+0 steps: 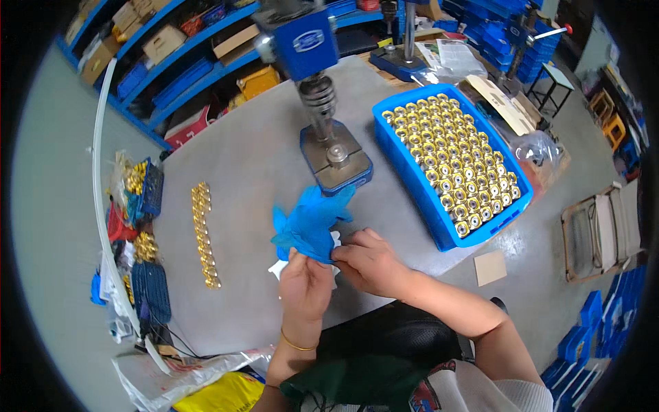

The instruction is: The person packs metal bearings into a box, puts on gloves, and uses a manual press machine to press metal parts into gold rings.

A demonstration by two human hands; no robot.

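Observation:
A blue glove [310,223], thin and crumpled with its fingers pointing away from me, hangs between my two hands over the table. My left hand [305,285] pinches its near edge, thumb and fingers pressed together. My right hand [374,261] grips the same edge from the right, with its fingers curled in. Bits of white material [277,268] show under and beside the glove; what they are I cannot make out. Just beyond the glove stands a blue drill press [305,48], with a small round metal piece [337,154] on its base [343,175].
On the right, a blue bin [425,213] holds rows of brass-coloured fittings [460,165]. A line of similar brass parts [202,233] lies on the grey table [240,151] at left. Baskets [152,192] and cables crowd the left edge; blue shelves [220,72] stand behind.

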